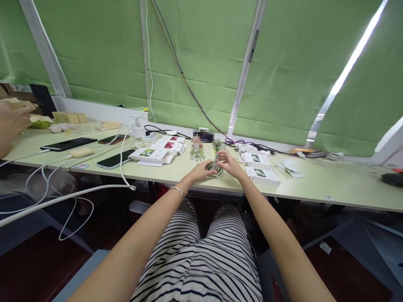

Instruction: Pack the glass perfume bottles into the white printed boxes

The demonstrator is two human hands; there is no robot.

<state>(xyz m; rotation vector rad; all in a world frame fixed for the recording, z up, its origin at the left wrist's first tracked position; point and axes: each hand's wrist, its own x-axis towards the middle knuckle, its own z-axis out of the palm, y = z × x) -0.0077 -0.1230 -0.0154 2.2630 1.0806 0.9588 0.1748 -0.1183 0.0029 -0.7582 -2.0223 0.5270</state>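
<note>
My left hand point(200, 170) and my right hand point(229, 164) meet at the front of a pale green table point(315, 184). Both are closed around a small clear glass bottle point(215, 167) with green inside. My right fingers pinch its silver top. Just behind stand two more small glass bottles, one point(197, 152) on the left and another point(218, 146) further back. Small white boxes point(262, 175) lie right of my hands, and another white box point(148, 154) with leaflets lies to the left.
Two phones point(113, 160) point(68, 144) with white cables lie on the table's left part. Another person's hand point(11, 121) shows at the far left edge. Cables and a power strip point(143, 135) run along the back under green blinds. A black mouse-like object point(392, 179) sits far right.
</note>
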